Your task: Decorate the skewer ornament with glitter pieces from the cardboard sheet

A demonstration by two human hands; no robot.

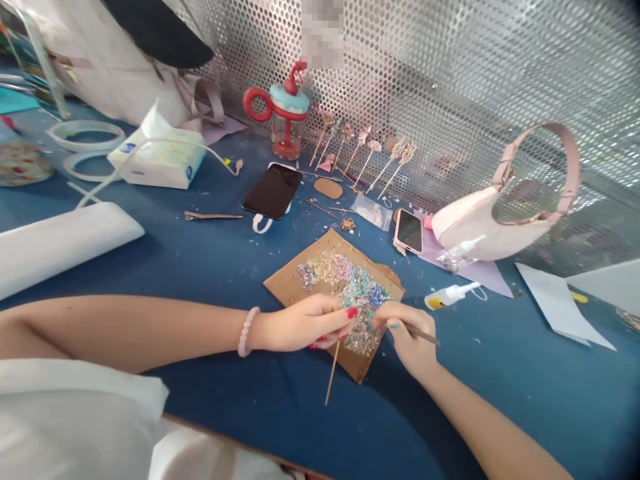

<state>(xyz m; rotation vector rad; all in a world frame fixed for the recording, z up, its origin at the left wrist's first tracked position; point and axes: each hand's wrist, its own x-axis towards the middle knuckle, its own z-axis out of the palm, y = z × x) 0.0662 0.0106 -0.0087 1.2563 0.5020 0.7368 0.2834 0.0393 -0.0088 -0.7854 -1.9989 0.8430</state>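
Note:
My left hand, red-nailed and with a pink bead bracelet at the wrist, is closed around a thin wooden stick. The stick's lower end points down past the fingers; its upper end is hidden. Close to its right, my right hand, with teal nails, pinches a slim dark tool like a pen; its tip is hidden. Both hands are over a brown cardboard sheet, on which small sparkly pieces lie in white, pink, turquoise and blue patches.
Behind the cardboard lie a black phone, a pink-cased phone and a plastic bag. Several decorated sticks lean near the mesh wall. A glue bottle and pink handbag are right; a tissue pack is left.

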